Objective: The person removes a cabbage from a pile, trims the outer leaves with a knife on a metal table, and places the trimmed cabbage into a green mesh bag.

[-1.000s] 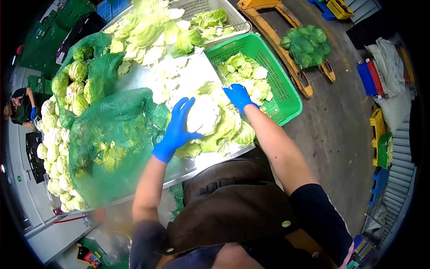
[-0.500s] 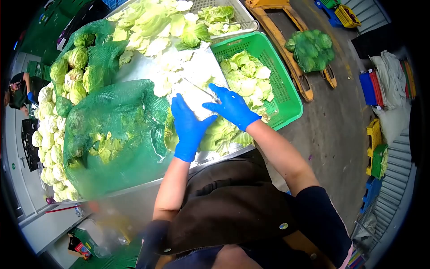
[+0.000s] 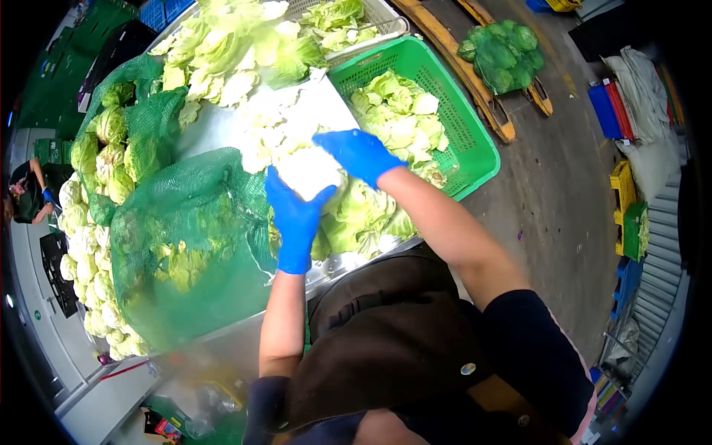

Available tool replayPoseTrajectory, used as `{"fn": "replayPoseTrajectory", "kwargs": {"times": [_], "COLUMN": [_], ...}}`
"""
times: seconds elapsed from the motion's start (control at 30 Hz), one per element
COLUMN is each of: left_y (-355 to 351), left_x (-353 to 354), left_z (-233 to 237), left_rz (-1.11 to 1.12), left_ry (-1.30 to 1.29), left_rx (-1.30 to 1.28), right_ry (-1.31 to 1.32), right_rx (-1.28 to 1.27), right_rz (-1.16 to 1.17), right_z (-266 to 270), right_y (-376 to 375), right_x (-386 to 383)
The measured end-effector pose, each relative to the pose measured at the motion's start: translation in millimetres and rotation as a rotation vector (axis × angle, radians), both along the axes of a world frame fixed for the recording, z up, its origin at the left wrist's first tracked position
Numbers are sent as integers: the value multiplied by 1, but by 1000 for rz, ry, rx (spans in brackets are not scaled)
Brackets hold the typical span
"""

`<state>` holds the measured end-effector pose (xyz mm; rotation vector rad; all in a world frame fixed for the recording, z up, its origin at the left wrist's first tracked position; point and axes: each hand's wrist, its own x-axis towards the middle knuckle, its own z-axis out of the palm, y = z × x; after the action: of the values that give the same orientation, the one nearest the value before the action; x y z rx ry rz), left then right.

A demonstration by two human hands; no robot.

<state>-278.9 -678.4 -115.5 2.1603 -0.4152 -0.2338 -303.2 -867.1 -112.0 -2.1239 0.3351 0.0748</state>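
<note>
A pale, overexposed cabbage head point(image 3: 313, 175) lies on the metal work surface point(image 3: 204, 132) among loose leaves. My left hand point(image 3: 295, 222), in a blue glove, grips its near left side, thumb spread from the fingers. My right hand point(image 3: 359, 156), also blue-gloved, is closed over its right upper side, fingers bent; what it holds is hidden, and no blade shows. Loose green leaves point(image 3: 363, 215) lie below and between my hands. Right of the surface, a green crate point(image 3: 478, 159) holds trimmed leaves point(image 3: 400, 119).
Green net sacks point(image 3: 178, 222) with cabbages lie on the left, beside stacked cabbages point(image 3: 89, 259). A leaf-filled light crate point(image 3: 386, 28) is at the top. A netted cabbage bag point(image 3: 504, 58) rests on a yellow pallet truck point(image 3: 452, 63). Another person point(image 3: 28, 191) is at far left.
The thin blade seen by my right hand is no longer visible. My right hand has moved left over the cabbage. The view has shifted slightly.
</note>
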Motion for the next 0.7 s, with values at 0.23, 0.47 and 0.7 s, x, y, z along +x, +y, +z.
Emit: {"fn": "replayPoseTrajectory", "kwargs": {"times": [0.23, 0.47, 0.7], "left_y": [35, 66, 55], "left_x": [-34, -50, -30], "left_z": [-12, -21, -8], "left_rz": [-66, -40, -50], "left_ry": [-51, 68, 34], "left_rx": [-77, -174, -134], "right_ry": [37, -55, -133], "right_rx": [-190, -15, -61], "right_rz": [-151, -69, -137], "right_z": [-11, -21, 15], "right_y": [7, -4, 69], "right_x": [24, 7, -60]}}
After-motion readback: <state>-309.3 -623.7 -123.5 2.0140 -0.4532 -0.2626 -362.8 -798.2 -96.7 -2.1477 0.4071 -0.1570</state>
